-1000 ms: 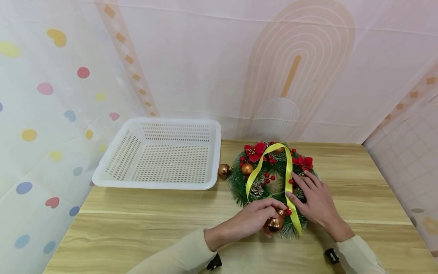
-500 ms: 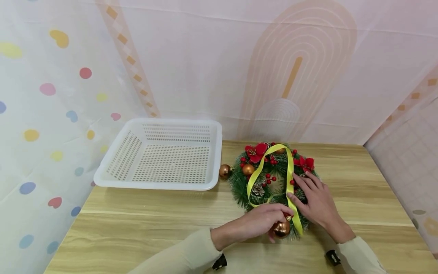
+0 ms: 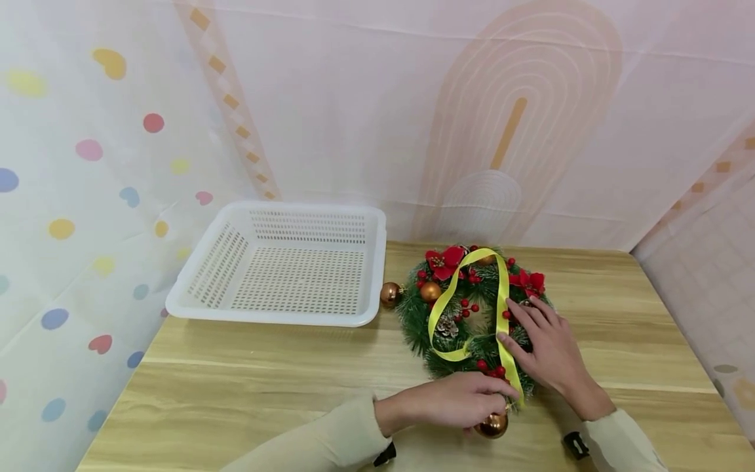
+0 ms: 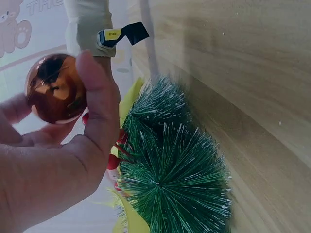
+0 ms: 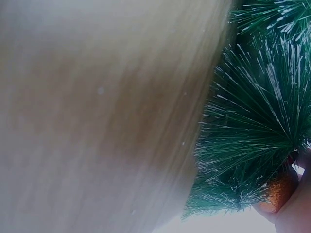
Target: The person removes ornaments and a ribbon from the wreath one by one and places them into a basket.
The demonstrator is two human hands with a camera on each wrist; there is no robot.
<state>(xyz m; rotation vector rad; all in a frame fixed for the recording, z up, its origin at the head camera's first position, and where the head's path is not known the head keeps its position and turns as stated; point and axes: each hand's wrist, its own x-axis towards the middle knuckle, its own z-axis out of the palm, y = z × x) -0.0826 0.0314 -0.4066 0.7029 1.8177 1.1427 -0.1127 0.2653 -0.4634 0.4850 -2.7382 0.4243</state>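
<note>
My left hand point(image 3: 451, 400) holds a shiny copper bauble point(image 3: 494, 425) at the wreath's near edge. In the left wrist view, thumb and fingers curl round that bauble point(image 4: 56, 90). The green Christmas wreath point(image 3: 419, 328) lies flat, dressed with red poinsettias point(image 3: 444, 262), red berries, a pine cone point(image 3: 446, 328) and small copper balls. Over it loops a yellow ribbon point(image 3: 503, 288). My right hand point(image 3: 551, 351) rests on the wreath's right side, its fairly straight fingers touching the ribbon. The right wrist view mostly shows tabletop and green needles point(image 5: 262, 107).
A white perforated plastic basket point(image 3: 274, 314) stands left of the wreath on the wood-grain table point(image 3: 265, 380). Another copper bauble point(image 3: 390, 295) lies between basket and wreath. A patterned cloth point(image 3: 354, 118) hangs behind the table.
The left hand has drawn the copper bauble toward the table's near side and slightly right, uncovering red berries and the ribbon's end. The right hand has stayed in place.
</note>
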